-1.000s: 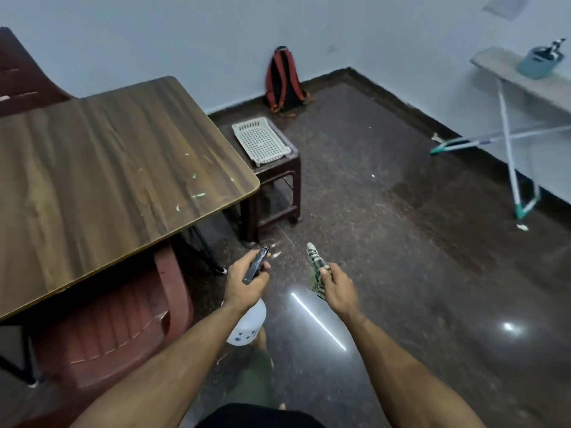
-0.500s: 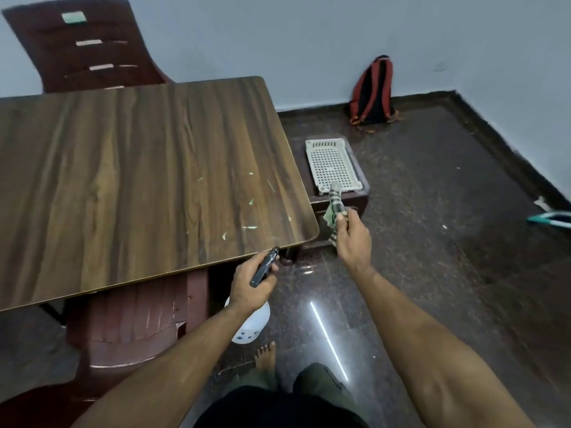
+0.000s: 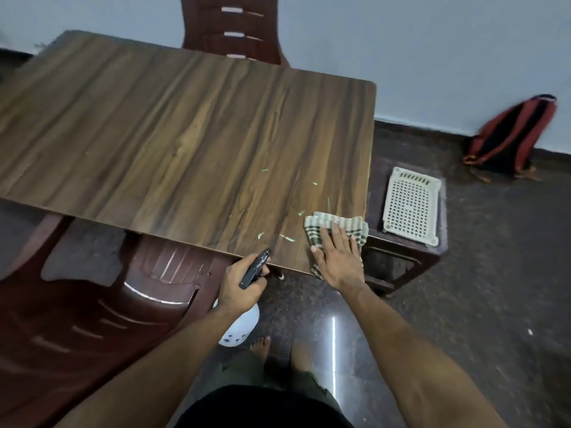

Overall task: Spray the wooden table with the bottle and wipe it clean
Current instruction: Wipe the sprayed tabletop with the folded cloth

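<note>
The wooden table (image 3: 173, 143) fills the upper left, with small pale green marks (image 3: 287, 238) near its front right corner. My left hand (image 3: 241, 285) grips the black head of a white spray bottle (image 3: 239, 330), held just below the table's front edge. A green-and-white checked cloth (image 3: 340, 227) lies on the front right corner of the table. My right hand (image 3: 338, 259) presses flat on the cloth with straight fingers.
A dark red plastic chair (image 3: 92, 310) is tucked under the table at the front left, another chair (image 3: 234, 29) stands behind it. A low stool (image 3: 404, 257) with a white perforated tray (image 3: 412, 208) stands right of the table. A red backpack (image 3: 513, 137) leans on the wall.
I have stepped up to the table. My right hand brought the cloth from the air down onto the table's front right corner and now lies flat on it. The bottle stays in my left hand.
</note>
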